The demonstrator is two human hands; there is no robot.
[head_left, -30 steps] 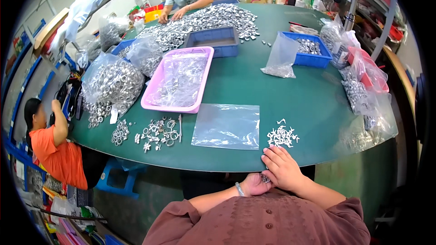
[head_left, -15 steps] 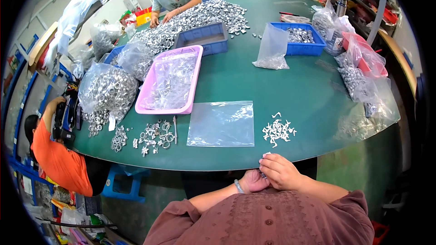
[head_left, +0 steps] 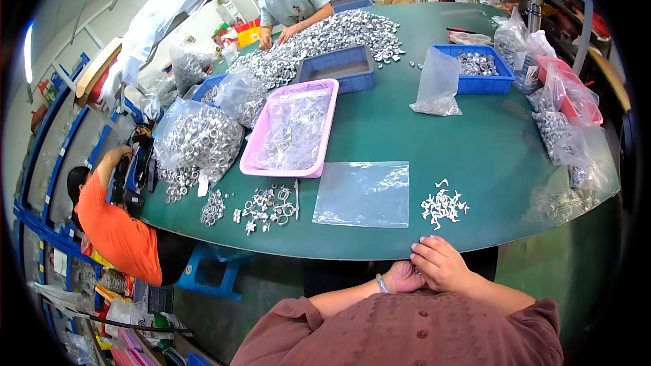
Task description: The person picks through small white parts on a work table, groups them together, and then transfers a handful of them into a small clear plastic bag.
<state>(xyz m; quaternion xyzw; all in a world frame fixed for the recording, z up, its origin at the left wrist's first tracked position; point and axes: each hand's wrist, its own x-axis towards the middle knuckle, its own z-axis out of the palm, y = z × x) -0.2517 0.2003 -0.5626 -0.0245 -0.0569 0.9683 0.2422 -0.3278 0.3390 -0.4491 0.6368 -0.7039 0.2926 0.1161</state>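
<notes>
My two hands meet low in front of my body, just off the table's near edge. My left hand (head_left: 405,278), with a bangle on the wrist, has its fingers curled, and my right hand (head_left: 439,263) closes over it. Something small and dark shows between them, too hidden to name. On the table beyond my right hand lies a small heap of white, thin, bent pieces (head_left: 444,207). To its left a clear flat plastic bag (head_left: 361,194) is spread out. Farther left are loose silvery rings and star-shaped parts (head_left: 271,207) and a cluster of small rings (head_left: 213,209).
A pink tray (head_left: 328,115) holds bagged parts, beside a bulging bag of rings (head_left: 200,141). Behind stand a grey-blue bin (head_left: 352,83), a large metal heap (head_left: 352,34) and a blue bin (head_left: 485,85). One person works across the table; another in orange (head_left: 119,224) sits left.
The whole view has shifted, so the table and my hands appear farther right. A white bit at my right fingertips no longer shows. My hands stay together.
</notes>
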